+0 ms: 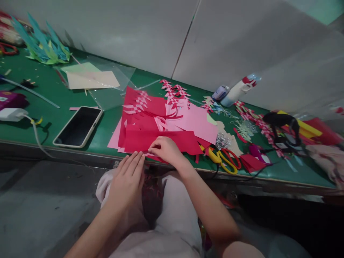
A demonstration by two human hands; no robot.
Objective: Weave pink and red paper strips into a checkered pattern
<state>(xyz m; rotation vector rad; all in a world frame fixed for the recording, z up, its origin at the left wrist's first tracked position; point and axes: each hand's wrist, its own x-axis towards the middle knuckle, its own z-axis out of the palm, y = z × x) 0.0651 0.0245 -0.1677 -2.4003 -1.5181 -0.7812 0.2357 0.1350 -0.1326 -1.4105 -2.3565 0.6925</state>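
Observation:
My left hand [130,167] lies with fingers straight and close together, its fingertips on the front edge of a red paper strip [172,140]. Just to the right, my right hand [167,151] has thumb and forefinger curled together in a pinch at that same edge. Under the strip are a larger red sheet [153,104] and pink paper [200,120], stacked near the table's front. Woven pink-and-red paper pieces [139,103] rest on top of the sheets. The exact spot between my right fingertips is partly hidden.
A phone [78,127] lies on the green table [45,122] to the left, near a white charger [13,114]. Yellow-handled scissors [219,159] sit right of the paper by the front edge. Blue-green folded paper leaves [45,44] stand back left; a white bottle [238,92] leans back right.

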